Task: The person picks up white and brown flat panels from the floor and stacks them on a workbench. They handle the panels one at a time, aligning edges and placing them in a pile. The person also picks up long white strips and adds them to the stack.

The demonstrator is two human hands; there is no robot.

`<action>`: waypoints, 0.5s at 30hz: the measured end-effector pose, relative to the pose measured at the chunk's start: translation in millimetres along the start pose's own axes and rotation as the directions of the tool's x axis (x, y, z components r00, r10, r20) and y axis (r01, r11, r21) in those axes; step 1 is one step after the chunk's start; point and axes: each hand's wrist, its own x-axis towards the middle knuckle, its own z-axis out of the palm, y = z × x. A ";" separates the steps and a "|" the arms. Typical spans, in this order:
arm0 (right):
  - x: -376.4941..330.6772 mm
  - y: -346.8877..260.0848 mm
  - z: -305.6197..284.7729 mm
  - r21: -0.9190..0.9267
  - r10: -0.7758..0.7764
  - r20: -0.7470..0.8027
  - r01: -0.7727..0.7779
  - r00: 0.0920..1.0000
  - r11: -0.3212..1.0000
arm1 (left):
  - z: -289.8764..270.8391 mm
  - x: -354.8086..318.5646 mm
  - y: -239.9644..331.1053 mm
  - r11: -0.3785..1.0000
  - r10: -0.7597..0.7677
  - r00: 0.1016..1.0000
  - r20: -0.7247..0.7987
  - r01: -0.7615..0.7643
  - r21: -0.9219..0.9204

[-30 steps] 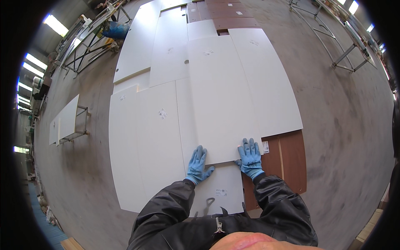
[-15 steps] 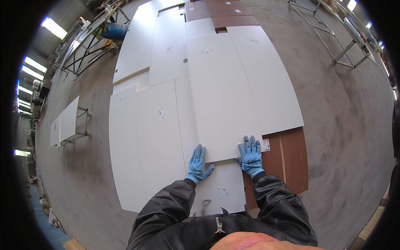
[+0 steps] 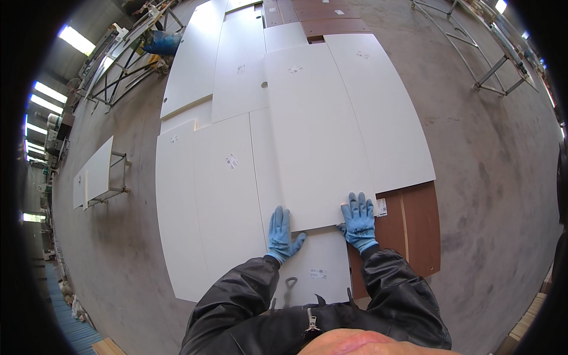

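Observation:
A long white panel (image 3: 319, 148) with a small label near its far end lies on top of other boards in front of me. At its near left corner rests my left hand (image 3: 283, 235), in a blue glove, fingers stretched and thumb spread along the near edge. My right hand (image 3: 359, 222), gloved alike, lies with fingers extended over the near right corner. Neither hand is wrapped around anything. Under the near edge shows a lower white panel (image 3: 322, 251) with a label. A second white panel (image 3: 384, 118) lies alongside on the right.
Brown boards (image 3: 417, 231) show at the right, more brown boards (image 3: 331, 26) at the far end. White panels (image 3: 222, 207) cover the left. A small stand with a white board (image 3: 97, 171) is on the left floor. Metal-framed tables (image 3: 494, 77) stand far right and far left.
Hardly anything differs. Both hands keep their places on the panel's near corners, and the view has shifted very slightly.

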 end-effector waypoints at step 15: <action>7.9 2.1 0.3 -0.010 -0.006 -0.022 0.006 1.000 1.000 | -2.5 2.1 0.0 1.000 0.020 0.997 0.074 -0.021 0.017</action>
